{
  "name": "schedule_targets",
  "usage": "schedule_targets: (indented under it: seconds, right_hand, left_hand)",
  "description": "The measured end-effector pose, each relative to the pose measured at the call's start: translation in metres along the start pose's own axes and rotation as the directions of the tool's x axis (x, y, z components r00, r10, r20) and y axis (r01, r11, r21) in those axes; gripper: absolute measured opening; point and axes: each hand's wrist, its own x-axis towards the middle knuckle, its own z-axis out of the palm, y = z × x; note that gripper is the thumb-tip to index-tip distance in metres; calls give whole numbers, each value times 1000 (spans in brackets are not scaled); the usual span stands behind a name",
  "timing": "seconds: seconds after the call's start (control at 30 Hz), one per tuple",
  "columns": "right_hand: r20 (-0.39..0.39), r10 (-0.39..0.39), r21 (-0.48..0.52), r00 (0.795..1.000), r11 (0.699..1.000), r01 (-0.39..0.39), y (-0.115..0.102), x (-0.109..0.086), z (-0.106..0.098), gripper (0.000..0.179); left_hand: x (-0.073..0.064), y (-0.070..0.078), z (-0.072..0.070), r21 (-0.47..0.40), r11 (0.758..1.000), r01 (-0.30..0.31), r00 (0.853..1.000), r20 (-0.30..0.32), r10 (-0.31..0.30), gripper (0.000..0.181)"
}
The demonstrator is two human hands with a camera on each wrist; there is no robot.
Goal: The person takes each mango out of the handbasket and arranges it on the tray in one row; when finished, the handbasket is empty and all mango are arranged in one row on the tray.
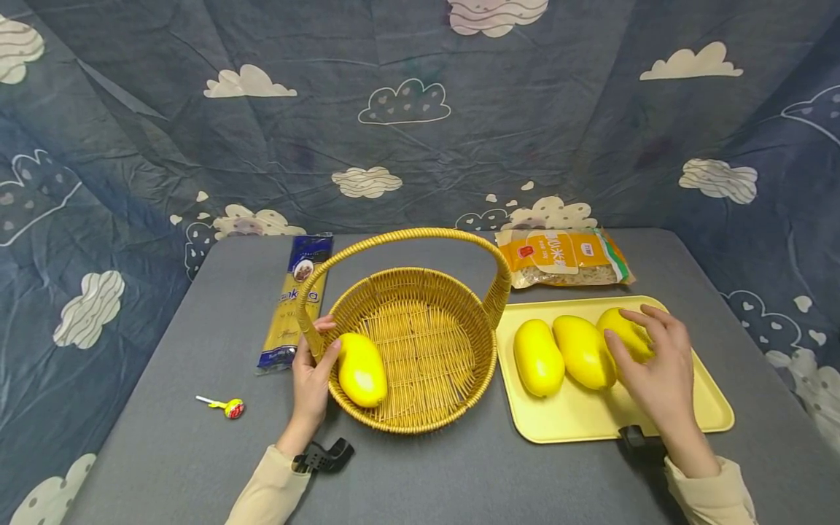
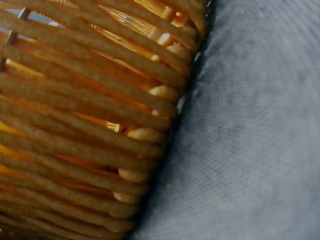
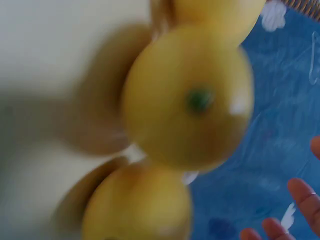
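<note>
My left hand point(image 1: 311, 375) holds the wicker basket point(image 1: 420, 423) at its left rim, by the foot of the arched handle, with the thumb on the inner side. Inside the basket, against that left wall, lies one yellow mango point(image 1: 362, 370). Woven basket wall point(image 2: 90, 110) fills much of the left wrist view. On a pale yellow tray point(image 1: 551, 430) rest three more mangoes: a left one point(image 1: 538, 357), a middle one point(image 1: 584, 352) and a right one point(image 1: 620, 324). Over the right mango hovers my right hand point(image 1: 659, 364), fingers spread and loosely bent. In the right wrist view its fingertips point(image 3: 302, 192) stand apart from the mangoes.
Behind the basket's left side lies a blue and yellow pasta packet point(image 1: 292, 306). An orange bag of grain point(image 1: 564, 257) is behind the tray. A lollipop point(image 1: 226, 406) lies on the grey table point(image 1: 177, 452) at left. Cloud-printed cloth point(image 1: 407, 160) hangs around the table.
</note>
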Motion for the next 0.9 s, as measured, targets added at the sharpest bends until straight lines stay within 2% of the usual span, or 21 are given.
schedule_targets:
  seconds: [0.17,0.3,0.53,0.73,0.9]
  right_hand:
    - [-67,-162,79,985,983,167,-24,-5,7,36]
    - [-68,-261,178,963,947,269,-45,-6,12,34]
    - [65,-337,264,939,914,309,-82,-3,23,31]
    - [141,-420,295,896,882,367,-107,0,40,22]
    - [227,-464,334,856,863,379,-126,1,55,12]
  left_hand:
    - [0,0,0,-2,1000,3,1000,-1,-3,25]
    - [0,0,0,1,1000,4,1000,0,-4,25]
    - [-1,1,0,2,1000,5,1000,3,-5,25]
    - [0,0,0,6,1000,-1,1000,5,1,25]
    - [0,-1,-1,1,1000,-6,1000,10,6,25]
